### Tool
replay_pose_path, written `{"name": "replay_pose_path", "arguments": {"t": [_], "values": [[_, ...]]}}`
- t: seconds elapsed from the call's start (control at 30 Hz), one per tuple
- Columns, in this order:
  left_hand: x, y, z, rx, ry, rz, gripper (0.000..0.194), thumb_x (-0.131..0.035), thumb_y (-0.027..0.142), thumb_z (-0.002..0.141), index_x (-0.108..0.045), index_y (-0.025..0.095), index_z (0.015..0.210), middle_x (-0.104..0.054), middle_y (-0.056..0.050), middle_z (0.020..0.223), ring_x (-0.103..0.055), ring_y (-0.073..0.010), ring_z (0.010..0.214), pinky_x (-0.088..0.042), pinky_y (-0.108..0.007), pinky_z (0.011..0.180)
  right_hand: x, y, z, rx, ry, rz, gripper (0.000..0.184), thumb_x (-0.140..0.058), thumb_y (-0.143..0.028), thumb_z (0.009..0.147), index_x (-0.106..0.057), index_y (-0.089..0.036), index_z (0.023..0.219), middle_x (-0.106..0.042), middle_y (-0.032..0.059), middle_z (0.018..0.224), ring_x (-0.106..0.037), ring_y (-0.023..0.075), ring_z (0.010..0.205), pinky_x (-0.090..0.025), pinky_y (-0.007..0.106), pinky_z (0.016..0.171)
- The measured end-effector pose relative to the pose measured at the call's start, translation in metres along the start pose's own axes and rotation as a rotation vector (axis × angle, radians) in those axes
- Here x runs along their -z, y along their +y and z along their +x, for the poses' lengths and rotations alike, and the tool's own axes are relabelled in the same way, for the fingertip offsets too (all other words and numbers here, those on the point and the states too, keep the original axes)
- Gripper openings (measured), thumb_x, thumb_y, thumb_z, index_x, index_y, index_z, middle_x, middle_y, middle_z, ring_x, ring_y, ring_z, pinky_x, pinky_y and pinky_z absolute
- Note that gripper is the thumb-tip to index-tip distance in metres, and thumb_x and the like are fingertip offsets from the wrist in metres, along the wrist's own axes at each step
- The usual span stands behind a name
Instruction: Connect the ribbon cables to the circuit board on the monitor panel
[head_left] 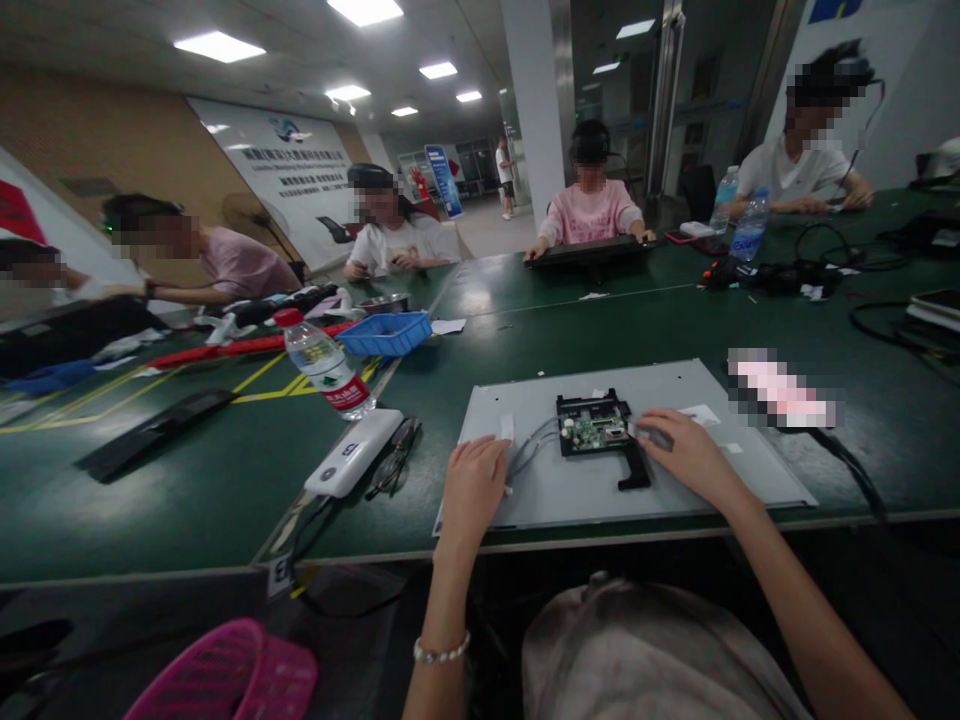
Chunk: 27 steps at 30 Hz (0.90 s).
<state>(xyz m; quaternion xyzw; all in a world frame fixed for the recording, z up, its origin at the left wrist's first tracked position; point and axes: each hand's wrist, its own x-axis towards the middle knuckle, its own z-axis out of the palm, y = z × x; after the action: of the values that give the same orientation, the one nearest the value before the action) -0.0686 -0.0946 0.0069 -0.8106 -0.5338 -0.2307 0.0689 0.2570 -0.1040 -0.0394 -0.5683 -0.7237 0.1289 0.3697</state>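
Observation:
A grey metal panel [675, 400] lies flat on the green table in front of me. A small green circuit board [594, 428] in a black frame sits near its middle, with thin wires [531, 445] running off to the left. My left hand [471, 485] rests on the panel's left part beside the wires, fingers curled down. My right hand [686, 455] lies just right of the board, its fingertips touching the board's right edge and a small silver part there. What its fingers pinch, if anything, is hidden.
A water bottle [328, 370], a white device [352, 452] and folded glasses [395, 457] lie left of the panel. A blue tray [386, 333] stands further back. A black cable [847, 465] runs off right. Several other people work around the table. A pink basket [225, 675] sits below its edge.

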Motion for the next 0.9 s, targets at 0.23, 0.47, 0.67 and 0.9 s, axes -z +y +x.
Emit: {"name": "replay_pose_path", "arguments": {"t": [0.23, 0.47, 0.67, 0.9], "values": [[0.003, 0.018, 0.002, 0.042, 0.076, -0.048, 0.022, -0.045, 0.020, 0.091, -0.064, 0.022, 0.103, -0.068, -0.005, 0.111, -0.058, -0.0225, 0.111, -0.036, -0.045, 0.101, 0.003, -0.004, 0.003, -0.011, -0.015, 0.040, 0.018, -0.053, -0.027, 0.081, -0.065, -0.020, 0.093, -0.064, 0.0078, 0.104, -0.059, 0.0226, 0.099, -0.044, 0.038, 0.091], [-0.009, 0.092, 0.005, -0.101, 0.038, -0.151, 0.027, -0.045, 0.020, 0.091, -0.057, 0.021, 0.115, -0.060, -0.006, 0.123, -0.050, -0.0209, 0.119, -0.035, -0.043, 0.105, 0.005, -0.002, 0.000, -0.139, 0.011, 0.142, 0.016, -0.051, -0.029, 0.081, -0.064, -0.021, 0.085, -0.069, 0.0042, 0.082, -0.064, 0.0201, 0.076, -0.049, 0.033, 0.073], [-0.032, 0.125, 0.008, -0.126, -0.098, -0.143, 0.040, -0.044, 0.026, 0.092, -0.043, 0.019, 0.132, -0.045, -0.009, 0.140, -0.035, -0.0233, 0.134, -0.028, -0.046, 0.111, 0.006, 0.001, -0.001, -0.222, 0.110, 0.099, 0.021, -0.051, -0.033, 0.083, -0.066, -0.019, 0.087, -0.071, 0.0057, 0.084, -0.065, 0.0203, 0.075, -0.049, 0.032, 0.071], [-0.036, 0.121, 0.003, -0.095, -0.149, -0.151, 0.044, -0.042, 0.027, 0.093, -0.038, 0.021, 0.136, -0.044, -0.008, 0.141, -0.030, -0.0223, 0.137, -0.026, -0.047, 0.113, 0.006, 0.007, -0.002, -0.163, 0.149, -0.227, 0.026, -0.049, -0.028, 0.083, -0.066, -0.017, 0.100, -0.066, 0.0120, 0.100, -0.060, 0.0263, 0.093, -0.045, 0.041, 0.086]]}}
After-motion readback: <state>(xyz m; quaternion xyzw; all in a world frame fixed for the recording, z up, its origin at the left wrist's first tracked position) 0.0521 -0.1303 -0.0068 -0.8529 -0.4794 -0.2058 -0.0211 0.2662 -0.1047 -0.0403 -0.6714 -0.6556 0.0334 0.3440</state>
